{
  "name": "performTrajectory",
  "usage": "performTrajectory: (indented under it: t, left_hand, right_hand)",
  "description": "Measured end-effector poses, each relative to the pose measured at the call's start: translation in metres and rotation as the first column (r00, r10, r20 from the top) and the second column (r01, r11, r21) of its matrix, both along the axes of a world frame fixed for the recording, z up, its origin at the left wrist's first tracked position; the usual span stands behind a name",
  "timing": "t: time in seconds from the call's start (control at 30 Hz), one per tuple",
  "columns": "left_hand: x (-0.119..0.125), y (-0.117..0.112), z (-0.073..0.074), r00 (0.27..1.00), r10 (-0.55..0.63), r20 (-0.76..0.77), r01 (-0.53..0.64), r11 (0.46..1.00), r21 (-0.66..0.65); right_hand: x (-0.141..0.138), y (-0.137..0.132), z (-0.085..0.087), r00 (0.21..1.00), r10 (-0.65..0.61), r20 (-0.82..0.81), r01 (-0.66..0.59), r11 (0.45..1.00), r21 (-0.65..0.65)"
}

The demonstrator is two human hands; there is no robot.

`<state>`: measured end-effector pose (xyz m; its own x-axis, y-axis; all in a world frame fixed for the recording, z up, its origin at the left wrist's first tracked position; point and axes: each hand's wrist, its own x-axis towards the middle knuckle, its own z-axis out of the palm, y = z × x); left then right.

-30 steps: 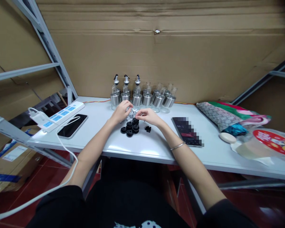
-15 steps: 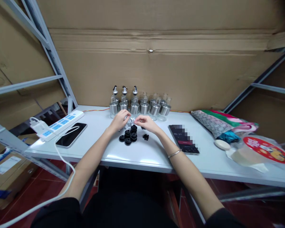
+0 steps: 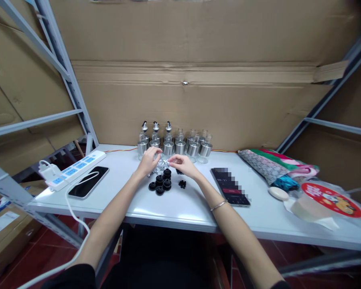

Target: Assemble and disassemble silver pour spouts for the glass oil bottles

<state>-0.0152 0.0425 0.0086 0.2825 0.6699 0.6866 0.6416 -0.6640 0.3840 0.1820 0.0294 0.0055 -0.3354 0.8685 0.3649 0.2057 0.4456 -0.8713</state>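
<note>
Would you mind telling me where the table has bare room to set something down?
Bare: the front strip of the table between left phone and caps, and between caps and right phone; also the back patch between bottles and pouch. Crowded: around the caps and the right end.

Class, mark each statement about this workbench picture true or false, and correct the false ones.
1. The left hand and right hand meet at the silvery parts behind the black caps. True.
2. The bottles stand along the front edge of the table. False: they stand at the back, by the cardboard.
3. A dark phone lies beside the power strip. True.
4. The right wrist is bare. False: it wears a thin bracelet.
</note>
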Motion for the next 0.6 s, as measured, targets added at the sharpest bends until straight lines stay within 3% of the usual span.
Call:
performTrajectory:
  t: [0.17, 0.33, 0.6]
  left_hand:
    - [0.003, 0.023, 0.024, 0.985, 0.111, 0.135, -0.118, 0.992, 0.041]
    - [0.024, 0.075, 0.058, 0.958, 0.08, 0.275, -0.058, 0.995, -0.086]
    - [0.054, 0.128, 0.08, 0.988, 0.1, 0.115, -0.081, 0.984, -0.162]
  right_hand:
    - [0.003, 0.002, 0.002, 0.998, -0.058, -0.03, 0.058, 0.998, -0.005]
    - [0.006, 0.001, 0.006, 0.994, -0.086, -0.074, 0.084, 0.996, -0.026]
    - [0.018, 0.008, 0.007, 0.975, -0.116, -0.191, 0.106, 0.992, -0.062]
